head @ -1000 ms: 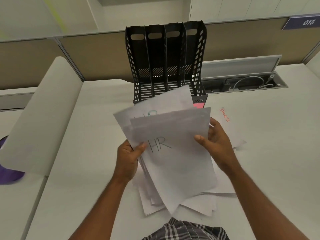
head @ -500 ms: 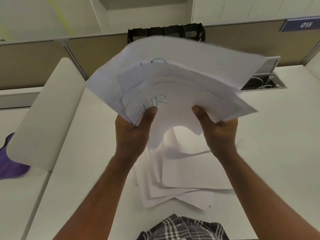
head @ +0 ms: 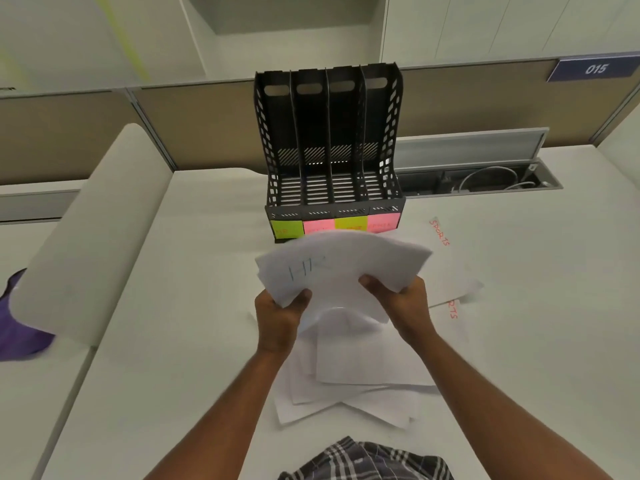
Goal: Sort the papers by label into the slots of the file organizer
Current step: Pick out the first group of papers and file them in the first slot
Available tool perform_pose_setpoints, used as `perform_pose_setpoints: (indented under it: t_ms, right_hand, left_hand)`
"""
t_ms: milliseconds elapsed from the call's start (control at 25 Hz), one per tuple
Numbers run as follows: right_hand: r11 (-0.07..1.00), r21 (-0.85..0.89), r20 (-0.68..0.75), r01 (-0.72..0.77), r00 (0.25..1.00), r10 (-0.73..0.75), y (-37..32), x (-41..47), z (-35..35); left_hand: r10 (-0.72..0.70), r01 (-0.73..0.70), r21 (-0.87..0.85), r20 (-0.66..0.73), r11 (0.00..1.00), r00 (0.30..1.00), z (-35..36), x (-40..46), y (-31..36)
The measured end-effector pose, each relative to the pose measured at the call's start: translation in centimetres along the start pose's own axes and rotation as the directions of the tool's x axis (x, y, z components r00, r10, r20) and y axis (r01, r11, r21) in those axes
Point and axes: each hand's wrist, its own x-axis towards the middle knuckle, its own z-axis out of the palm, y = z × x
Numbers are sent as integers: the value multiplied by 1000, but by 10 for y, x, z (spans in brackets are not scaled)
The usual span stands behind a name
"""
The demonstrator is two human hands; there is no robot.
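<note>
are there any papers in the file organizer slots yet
No, all four slots of the file organizer show bare black walls and floor, while both hands hold the papers in front of it.

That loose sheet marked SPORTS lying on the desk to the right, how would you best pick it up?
Judging by its pose, the SPORTS sheet lies flat, so pinch its bare near-right corner, which shows free near the desk, coming from the right with the right hand, once that hand lets go of the held stack.
</note>
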Motion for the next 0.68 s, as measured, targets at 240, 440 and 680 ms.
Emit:
perform_pose_setpoints:
  t_ms: [240, 440, 680]
  right_hand:
    - [996, 9, 112, 87, 990, -87, 3, -17, -2]
    - [990, -44, 107, 132, 986, -127, 7, -14, 3]
    - [693, -498, 270, 520, 853, -446, -32, 13, 9]
  left_hand:
    - [41, -56, -137, -108, 989, 993, 3, -17, -12]
    - [-67, 55, -155, -73, 986, 995, 5, -6, -20]
    - [1, 1, 31, -53, 1000, 999, -12, 68, 30]
